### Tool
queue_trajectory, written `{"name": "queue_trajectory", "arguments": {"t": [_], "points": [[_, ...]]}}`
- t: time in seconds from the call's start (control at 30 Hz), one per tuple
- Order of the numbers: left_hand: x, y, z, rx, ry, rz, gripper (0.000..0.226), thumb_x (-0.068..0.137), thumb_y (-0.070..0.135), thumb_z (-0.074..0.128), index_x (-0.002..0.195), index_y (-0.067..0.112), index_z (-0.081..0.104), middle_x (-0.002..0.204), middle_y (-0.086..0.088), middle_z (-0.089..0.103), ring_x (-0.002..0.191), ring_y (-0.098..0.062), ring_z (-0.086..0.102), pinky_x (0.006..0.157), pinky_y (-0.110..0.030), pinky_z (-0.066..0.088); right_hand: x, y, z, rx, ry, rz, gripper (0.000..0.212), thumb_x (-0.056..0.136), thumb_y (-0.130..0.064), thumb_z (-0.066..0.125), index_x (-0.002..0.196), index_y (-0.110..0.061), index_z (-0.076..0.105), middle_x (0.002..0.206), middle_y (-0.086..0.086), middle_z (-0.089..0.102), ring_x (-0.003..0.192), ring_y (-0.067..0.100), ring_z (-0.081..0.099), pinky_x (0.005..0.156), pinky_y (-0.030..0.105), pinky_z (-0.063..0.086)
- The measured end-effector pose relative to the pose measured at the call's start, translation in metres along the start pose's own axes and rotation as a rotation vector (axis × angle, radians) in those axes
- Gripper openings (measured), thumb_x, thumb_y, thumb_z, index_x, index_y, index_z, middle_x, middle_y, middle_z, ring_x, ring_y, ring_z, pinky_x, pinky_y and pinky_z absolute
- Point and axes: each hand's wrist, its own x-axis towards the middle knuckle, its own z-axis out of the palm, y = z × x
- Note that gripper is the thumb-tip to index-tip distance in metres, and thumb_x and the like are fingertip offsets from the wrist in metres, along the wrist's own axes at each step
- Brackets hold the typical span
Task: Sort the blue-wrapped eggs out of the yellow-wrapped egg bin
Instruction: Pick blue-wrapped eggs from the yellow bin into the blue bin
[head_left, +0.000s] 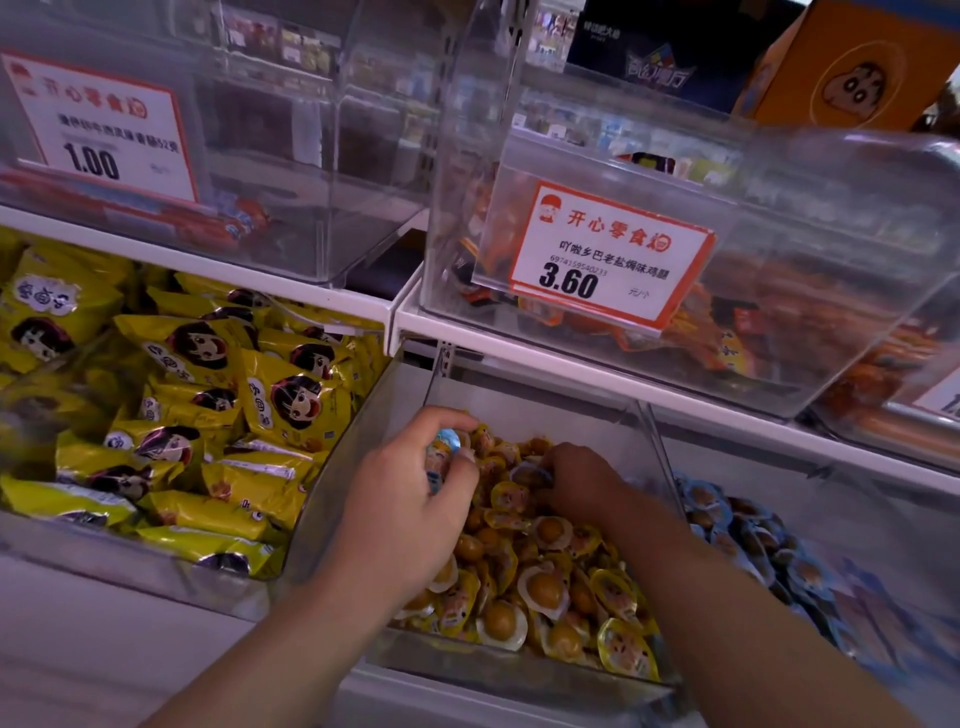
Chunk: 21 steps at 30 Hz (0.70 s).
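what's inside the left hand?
The left hand grips blue-wrapped eggs above the yellow-wrapped egg bin; blue foil shows between thumb and fingers. How many it holds cannot be counted, since the curled fingers cover most of them.

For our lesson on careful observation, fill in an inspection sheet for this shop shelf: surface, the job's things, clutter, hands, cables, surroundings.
Surface: white shelf carrying clear plastic bins.
Job's things: yellow-wrapped egg bin, well filled; blue-wrapped eggs held over it; blue-wrapped egg bin directly to its right.
Clutter: nothing seen loose outside the bins.
Hands: left hand grips the blue-wrapped eggs; right hand reaches into the yellow pile, fingers curled at a blue-edged pack; whether it grips cannot be told.
Cables: nothing seen.
Surroundings: yellow snack bags in the left bin; upper bins with price tags 1.00 and 3.60; orange box at top right.
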Motion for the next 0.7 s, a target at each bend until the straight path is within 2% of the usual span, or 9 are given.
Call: {"name": "queue_trajectory", "arguments": {"t": [0.07,0.13,0.2,0.27,0.47,0.53,0.6,0.67,0.7], "points": [[0.000,0.000,0.000,0.009,-0.003,0.004,0.021,0.094,0.029,0.059,0.105,0.047,0.058,0.063,0.002,0.062,0.041,-0.009,0.051,0.036,-0.019,0.034,-0.002,-0.004,0.002,-0.002,0.036,-0.021,0.033,0.084,-0.035,0.071,0.109,-0.013,0.067,0.107,0.011,0.067,0.102,0.028,0.064,0.070,0.027,0.037],[-0.001,0.000,0.000,0.004,-0.004,0.002,0.020,0.094,0.029,0.059,0.105,0.046,0.059,0.062,0.003,0.061,0.041,-0.010,0.050,0.036,-0.018,0.032,-0.006,-0.008,0.003,0.020,0.052,-0.069,0.042,0.084,-0.035,0.070,0.123,-0.022,0.062,0.116,0.009,0.067,0.107,0.028,0.064,0.076,0.028,0.044],[-0.002,0.000,0.000,-0.006,-0.005,0.002,0.019,0.095,0.028,0.058,0.105,0.044,0.060,0.058,0.003,0.058,0.039,-0.008,0.046,0.037,-0.016,0.030,-0.010,-0.011,0.001,0.014,0.034,-0.120,0.062,0.083,-0.036,0.070,0.140,-0.030,0.047,0.132,0.007,0.061,0.116,0.030,0.060,0.089,0.034,0.050],[-0.002,0.001,0.000,-0.005,-0.006,0.006,0.019,0.095,0.027,0.058,0.105,0.043,0.060,0.057,0.003,0.058,0.039,-0.007,0.046,0.038,-0.015,0.030,-0.011,-0.014,0.001,-0.063,0.017,-0.169,0.070,0.084,-0.038,0.068,0.147,-0.038,0.036,0.140,0.006,0.053,0.121,0.032,0.058,0.095,0.039,0.049],[-0.002,0.004,0.001,-0.001,-0.005,0.018,0.018,0.094,0.026,0.058,0.103,0.041,0.060,0.062,0.003,0.060,0.042,-0.010,0.051,0.040,-0.017,0.033,-0.015,-0.021,0.003,-0.157,0.048,-0.190,0.039,0.088,-0.025,0.057,0.126,-0.031,0.050,0.126,0.007,0.058,0.109,0.033,0.061,0.084,0.038,0.050],[-0.002,0.004,0.003,0.018,0.001,0.012,0.018,0.094,0.026,0.058,0.104,0.042,0.060,0.059,0.006,0.057,0.044,-0.007,0.051,0.041,-0.014,0.032,-0.020,-0.020,-0.002,0.043,0.117,-0.133,0.027,0.086,-0.024,0.064,0.112,-0.026,0.058,0.110,0.003,0.065,0.101,0.026,0.064,0.080,0.033,0.052],[-0.003,0.006,0.007,0.078,0.016,0.005,0.020,0.095,0.027,0.057,0.108,0.042,0.059,0.062,0.014,0.054,0.051,-0.002,0.052,0.046,-0.011,0.031,-0.030,-0.022,-0.013,0.378,0.292,-0.052,0.019,0.084,-0.020,0.072,0.100,-0.022,0.063,0.088,-0.004,0.067,0.083,0.015,0.064,0.068,0.024,0.048],[-0.004,0.011,0.012,0.111,0.036,0.015,0.022,0.097,0.028,0.055,0.115,0.042,0.057,0.084,0.019,0.060,0.070,0.004,0.056,0.058,-0.010,0.039,-0.047,-0.027,-0.023,0.745,0.401,0.001,0.017,0.084,-0.014,0.076,0.097,-0.018,0.066,0.082,-0.003,0.070,0.078,0.014,0.066,0.066,0.017,0.049],[-0.005,0.014,0.016,0.091,0.048,0.018,0.023,0.099,0.029,0.053,0.118,0.042,0.055,0.098,0.020,0.061,0.084,0.005,0.059,0.069,-0.012,0.045,-0.059,-0.029,-0.025,0.960,0.373,0.008,0.017,0.085,-0.012,0.076,0.100,-0.016,0.068,0.085,0.003,0.073,0.080,0.018,0.069,0.068,0.020,0.052]]}}
